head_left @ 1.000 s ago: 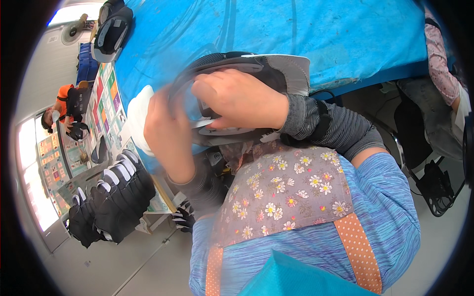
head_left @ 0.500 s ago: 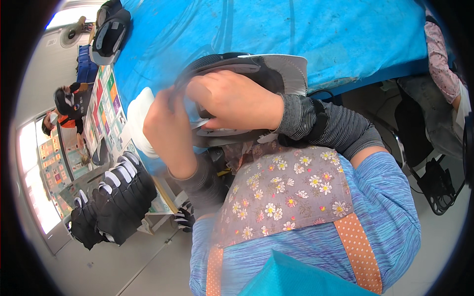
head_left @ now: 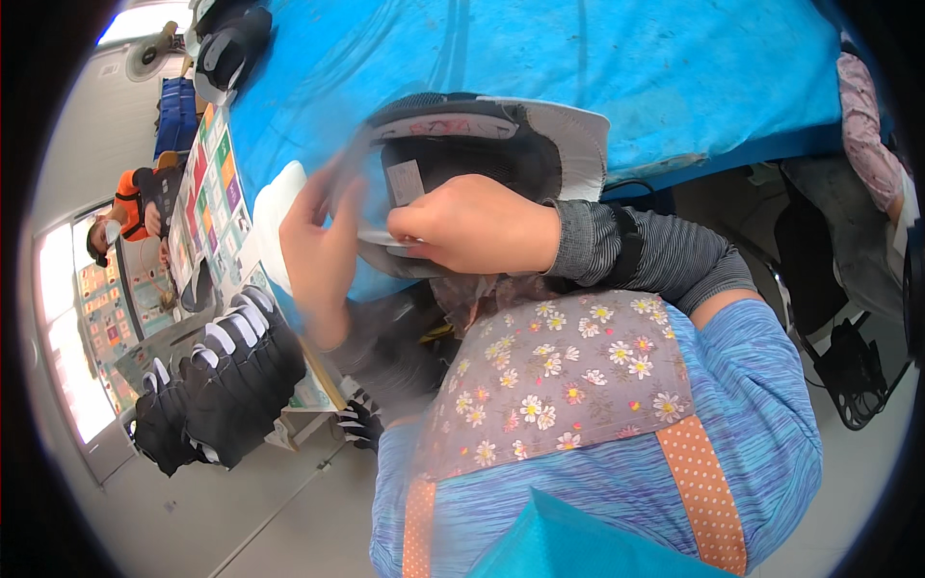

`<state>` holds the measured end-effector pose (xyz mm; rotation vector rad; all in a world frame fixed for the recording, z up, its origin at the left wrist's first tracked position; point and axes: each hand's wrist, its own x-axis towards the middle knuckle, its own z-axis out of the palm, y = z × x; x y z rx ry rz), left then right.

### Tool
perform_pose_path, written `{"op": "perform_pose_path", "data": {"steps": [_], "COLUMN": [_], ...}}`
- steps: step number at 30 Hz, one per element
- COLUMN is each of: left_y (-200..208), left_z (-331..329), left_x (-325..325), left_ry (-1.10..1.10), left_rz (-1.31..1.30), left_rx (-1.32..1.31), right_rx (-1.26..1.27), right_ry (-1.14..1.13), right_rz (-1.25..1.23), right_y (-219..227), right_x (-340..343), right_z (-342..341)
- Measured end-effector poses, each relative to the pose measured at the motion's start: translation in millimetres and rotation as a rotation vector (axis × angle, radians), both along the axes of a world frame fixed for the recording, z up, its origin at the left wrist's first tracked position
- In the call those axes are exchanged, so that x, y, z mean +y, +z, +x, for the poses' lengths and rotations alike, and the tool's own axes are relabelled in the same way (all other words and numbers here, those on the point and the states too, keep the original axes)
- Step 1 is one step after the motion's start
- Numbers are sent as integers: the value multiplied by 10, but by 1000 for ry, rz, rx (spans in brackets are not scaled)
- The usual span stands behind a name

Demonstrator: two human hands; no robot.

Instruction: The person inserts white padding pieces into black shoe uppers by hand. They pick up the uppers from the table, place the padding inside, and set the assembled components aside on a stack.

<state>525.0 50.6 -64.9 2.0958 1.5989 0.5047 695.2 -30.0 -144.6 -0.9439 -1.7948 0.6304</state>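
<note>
A black shoe upper (head_left: 540, 169) with a white stitched edge is held over the near edge of the blue-covered table, its opening facing me. A small pale label (head_left: 406, 182) shows inside it. My left hand (head_left: 320, 241) grips the upper's left end, though its fingertips are smeared. My right hand (head_left: 482, 226) is closed in a pinch on the lower rim of the opening, where a thin whitish edge sticks out at the fingertips. What lies under the right fingers is hidden.
Blue sheeting (head_left: 674, 77) covers the table. More black shoe pieces (head_left: 231, 53) lie at its far left corner. Beside my left arm, several black uppers with white tongues (head_left: 226, 376) hang in a row. People stand far left; a patterned sleeve (head_left: 867, 130) shows at right, near a chair.
My right hand has drawn down and slightly right from the upper's opening, uncovering the label and the inside. My left hand stays at the left end. A person at far left has shifted.
</note>
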Motion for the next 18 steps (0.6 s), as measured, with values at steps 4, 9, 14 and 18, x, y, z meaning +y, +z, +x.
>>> {"op": "perform_pose_path", "data": {"steps": [4,9,14,18], "left_y": [-337,-565,-583,-585], "left_z": [-236,41,205,244], "left_x": [95,-27,-115,-169], "left_ry": [-360,-213,-152,-76], "left_rz": [-114,-43,-31,-8], "left_rx": [-669,-770,-884,-884], "right_rx": [-56,-41,-3,-101], "right_ry": [-34,-28,-158,-110], "right_rz": [-7,33,195,133], "right_y": [22,-27,-87,-65], "right_x": [-1,-6,37,16], "right_z": [22,44,-2,5]}}
